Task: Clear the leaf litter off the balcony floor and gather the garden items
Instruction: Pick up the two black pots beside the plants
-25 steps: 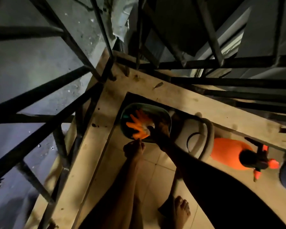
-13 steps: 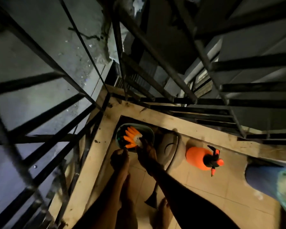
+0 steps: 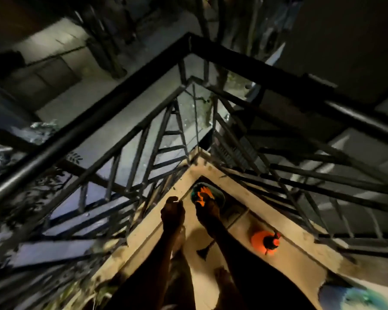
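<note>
In the balcony corner a dark green basin (image 3: 221, 198) sits on the tiled floor. An orange glove (image 3: 201, 194) with spread fingers lies at its near rim. My right hand (image 3: 207, 211) reaches into the basin and grips the glove's lower end. My left hand (image 3: 173, 212) hovers just left of it over the pale ledge (image 3: 143, 233), fingers curled; in the dark I cannot see whether it holds anything. An orange sprayer bottle (image 3: 259, 241) with a black top stands on the floor to the right.
Black metal railing (image 3: 126, 95) encloses the corner on both sides, with a street far below. A dark cone-shaped tool (image 3: 203, 251) lies on the tiles between my arms. My bare foot (image 3: 223, 276) is below it. A blue-green object (image 3: 358, 297) sits at bottom right.
The view has pulled up and back, so the basin and hands look smaller and the top rail now shows. Both hands stay at the basin, the right still on the orange glove.
</note>
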Action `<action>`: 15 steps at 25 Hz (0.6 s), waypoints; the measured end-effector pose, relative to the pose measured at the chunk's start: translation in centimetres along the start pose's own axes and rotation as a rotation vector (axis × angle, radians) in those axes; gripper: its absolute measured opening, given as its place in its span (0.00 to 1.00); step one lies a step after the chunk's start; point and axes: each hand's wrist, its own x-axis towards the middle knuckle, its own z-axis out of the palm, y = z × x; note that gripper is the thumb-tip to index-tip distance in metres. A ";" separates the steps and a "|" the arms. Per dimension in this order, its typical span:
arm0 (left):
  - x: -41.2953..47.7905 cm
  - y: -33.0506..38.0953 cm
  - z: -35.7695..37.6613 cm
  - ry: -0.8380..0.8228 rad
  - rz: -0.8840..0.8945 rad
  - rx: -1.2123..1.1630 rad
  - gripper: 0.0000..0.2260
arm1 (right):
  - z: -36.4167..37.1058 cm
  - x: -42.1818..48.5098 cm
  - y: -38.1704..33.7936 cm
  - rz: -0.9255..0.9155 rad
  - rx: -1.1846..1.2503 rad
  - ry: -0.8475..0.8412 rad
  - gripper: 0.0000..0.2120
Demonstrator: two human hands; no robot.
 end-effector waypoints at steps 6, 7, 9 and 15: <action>-12.1 1.0 -10.5 0.044 -0.273 0.030 0.14 | -6.9 -10.5 -7.2 -0.057 -0.150 -0.248 0.22; -14.0 0.1 -11.7 0.083 -0.304 -0.003 0.14 | -6.4 -11.9 -7.7 -0.086 -0.153 -0.288 0.21; -17.4 -1.7 -13.8 0.170 -0.360 -0.076 0.15 | -4.7 -15.0 -8.2 -0.144 -0.170 -0.357 0.21; -27.5 -10.1 -19.1 0.414 -0.598 -0.140 0.15 | 2.5 -25.2 -12.0 -0.366 -0.300 -0.567 0.20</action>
